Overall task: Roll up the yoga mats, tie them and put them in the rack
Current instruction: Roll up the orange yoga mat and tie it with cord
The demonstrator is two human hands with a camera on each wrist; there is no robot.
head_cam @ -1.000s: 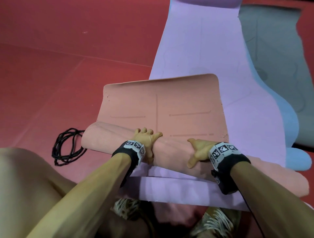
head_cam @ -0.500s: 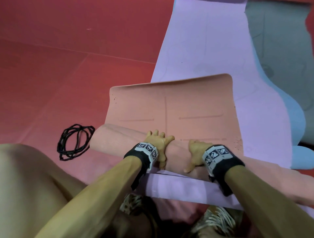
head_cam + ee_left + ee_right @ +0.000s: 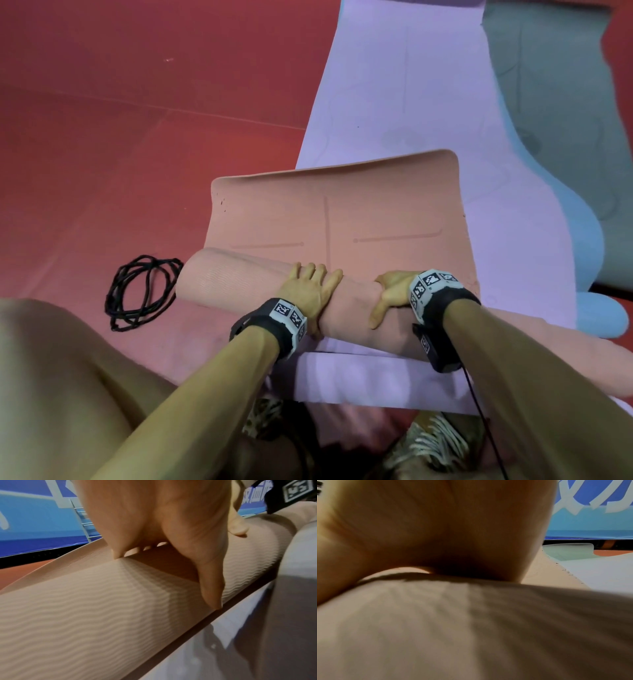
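A pink yoga mat lies across a lilac mat (image 3: 404,85), its near part wound into a thick roll (image 3: 236,287) and its far part (image 3: 376,212) still flat. Both my hands sit on the middle of the roll. My left hand (image 3: 310,291) arches over it, fingers on the far side and thumb on the near side; the left wrist view shows this hand (image 3: 154,520) on the ribbed roll (image 3: 85,608). My right hand (image 3: 390,294) wraps the roll with its thumb pointing down the near face. In the right wrist view that hand's palm (image 3: 436,527) covers the roll (image 3: 471,628).
A coil of black cord (image 3: 140,291) lies on the red floor (image 3: 120,137) just left of the roll's end. A light blue mat (image 3: 582,257) and a grey-green mat (image 3: 555,85) lie to the right, under the lilac one. My knee (image 3: 51,377) and shoes (image 3: 428,442) are at the bottom.
The roll has moved away from me over the flat part, which is now shorter. Both hands have shifted their hold on the roll and sit closer together.
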